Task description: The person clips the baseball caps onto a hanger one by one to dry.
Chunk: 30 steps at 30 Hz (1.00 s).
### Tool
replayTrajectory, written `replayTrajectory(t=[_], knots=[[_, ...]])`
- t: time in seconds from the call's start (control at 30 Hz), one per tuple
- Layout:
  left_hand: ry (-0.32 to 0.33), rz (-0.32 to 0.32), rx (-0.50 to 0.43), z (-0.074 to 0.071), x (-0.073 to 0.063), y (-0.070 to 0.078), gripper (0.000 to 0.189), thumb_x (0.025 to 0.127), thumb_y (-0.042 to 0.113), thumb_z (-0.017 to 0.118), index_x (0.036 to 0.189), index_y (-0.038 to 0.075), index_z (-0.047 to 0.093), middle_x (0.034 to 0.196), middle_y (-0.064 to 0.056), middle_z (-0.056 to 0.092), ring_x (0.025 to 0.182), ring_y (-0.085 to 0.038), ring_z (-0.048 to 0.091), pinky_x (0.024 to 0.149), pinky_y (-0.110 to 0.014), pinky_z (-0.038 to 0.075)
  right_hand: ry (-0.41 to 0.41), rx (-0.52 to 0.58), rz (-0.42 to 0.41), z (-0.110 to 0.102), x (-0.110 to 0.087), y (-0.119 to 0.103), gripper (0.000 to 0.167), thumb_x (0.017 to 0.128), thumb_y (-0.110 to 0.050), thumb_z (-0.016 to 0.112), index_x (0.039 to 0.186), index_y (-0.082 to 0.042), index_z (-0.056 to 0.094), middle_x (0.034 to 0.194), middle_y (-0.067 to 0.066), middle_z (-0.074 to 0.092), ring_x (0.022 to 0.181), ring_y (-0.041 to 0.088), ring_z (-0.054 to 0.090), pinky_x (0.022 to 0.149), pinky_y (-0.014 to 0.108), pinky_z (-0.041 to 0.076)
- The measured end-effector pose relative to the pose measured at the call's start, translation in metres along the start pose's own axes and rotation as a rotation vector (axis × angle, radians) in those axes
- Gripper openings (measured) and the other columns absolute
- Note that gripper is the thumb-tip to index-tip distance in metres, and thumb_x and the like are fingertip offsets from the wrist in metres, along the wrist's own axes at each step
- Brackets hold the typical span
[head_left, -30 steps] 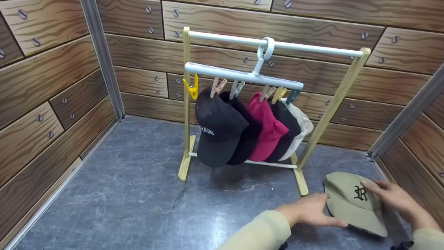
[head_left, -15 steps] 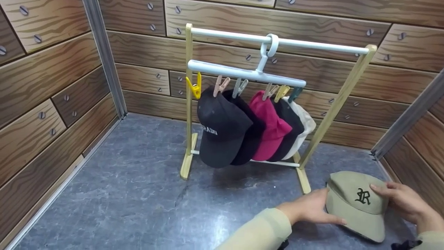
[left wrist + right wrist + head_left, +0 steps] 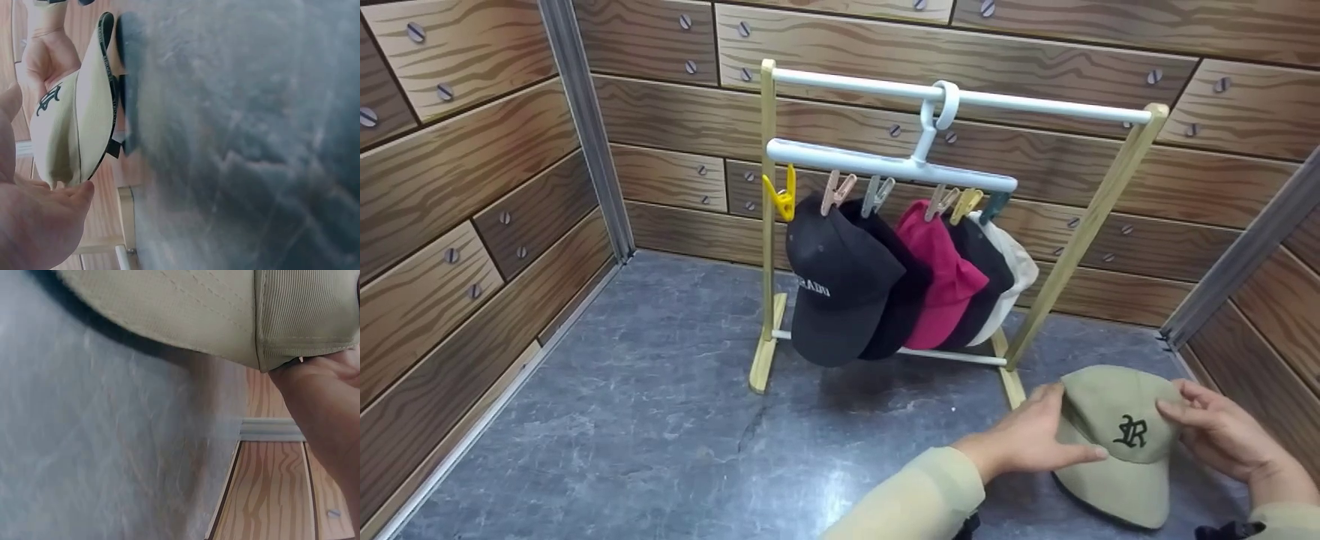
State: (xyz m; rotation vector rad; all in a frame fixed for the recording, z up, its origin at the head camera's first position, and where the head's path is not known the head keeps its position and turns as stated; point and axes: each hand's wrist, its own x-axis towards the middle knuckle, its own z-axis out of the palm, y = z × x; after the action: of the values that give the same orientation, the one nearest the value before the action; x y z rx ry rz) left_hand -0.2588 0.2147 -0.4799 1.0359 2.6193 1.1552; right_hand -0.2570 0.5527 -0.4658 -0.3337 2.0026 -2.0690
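A khaki baseball cap (image 3: pixel 1117 416) with a dark embroidered letter emblem is at the lower right of the head view. My right hand (image 3: pixel 1230 427) grips the crown's right side, thumb on the outside. At its left side, my left hand (image 3: pixel 1024 435) holds the cap's edge, the thumb lying across the front. In the left wrist view the brim of the cap (image 3: pixel 95 107) stands apart from the floor, above its shadow, and the left hand's (image 3: pixel 45 225) fingertips meet the lower edge. The right wrist view shows the brim (image 3: pixel 169 309) close; the right fingers are mostly hidden.
A wooden rack (image 3: pixel 1072 240) carries a white hanger (image 3: pixel 885 161). Clothespins hold a dark grey cap (image 3: pixel 840 300), black caps, a pink cap (image 3: pixel 937 292) and a white cap (image 3: pixel 1012 262). A yellow clothespin (image 3: pixel 782 196) hangs without a cap. Wood-patterned walls (image 3: pixel 1245 180) enclose the grey floor (image 3: pixel 660 420).
The khaki cap has turned so its brim points more toward me, and it has come slightly left. Both hands have moved with it. The hanging caps stay in place.
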Motion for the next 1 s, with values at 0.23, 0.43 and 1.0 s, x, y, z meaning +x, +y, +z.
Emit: replayTrajectory(t=[0.23,0.43,1.0], knots=[[0.066,-0.055,-0.067,-0.014,-0.001,-0.003,0.104,0.101,0.064,0.073,0.175,0.008,0.027,0.178,-0.004,0.034,0.163,-0.014,0.033,0.127,-0.027,0.03,-0.176,0.048,-0.035,0.011,0.009,-0.006,0.042,0.115,0.009,0.033,0.117,-0.018,0.065,0.114,-0.006,0.074,0.107,0.008,0.07,0.093,0.025,0.057],[0.089,-0.047,-0.106,-0.029,-0.002,-0.008,0.096,0.102,0.061,0.072,0.173,0.008,0.035,0.174,-0.003,0.042,0.16,-0.013,0.038,0.126,-0.027,0.033,-0.234,0.065,-0.048,0.029,0.016,-0.009,0.044,0.115,0.01,0.033,0.125,-0.018,0.066,0.117,-0.005,0.075,0.109,0.009,0.071,0.095,0.026,0.058],[0.188,-0.072,-0.265,-0.066,-0.026,-0.035,0.048,0.102,0.048,0.079,0.139,0.017,0.073,0.122,0.011,0.075,0.111,-0.002,0.066,0.099,-0.022,0.052,-0.097,-0.063,-0.119,0.111,0.037,-0.015,0.038,0.114,0.008,0.045,0.126,-0.016,0.071,0.117,-0.001,0.08,0.105,0.012,0.074,0.092,0.029,0.059]])
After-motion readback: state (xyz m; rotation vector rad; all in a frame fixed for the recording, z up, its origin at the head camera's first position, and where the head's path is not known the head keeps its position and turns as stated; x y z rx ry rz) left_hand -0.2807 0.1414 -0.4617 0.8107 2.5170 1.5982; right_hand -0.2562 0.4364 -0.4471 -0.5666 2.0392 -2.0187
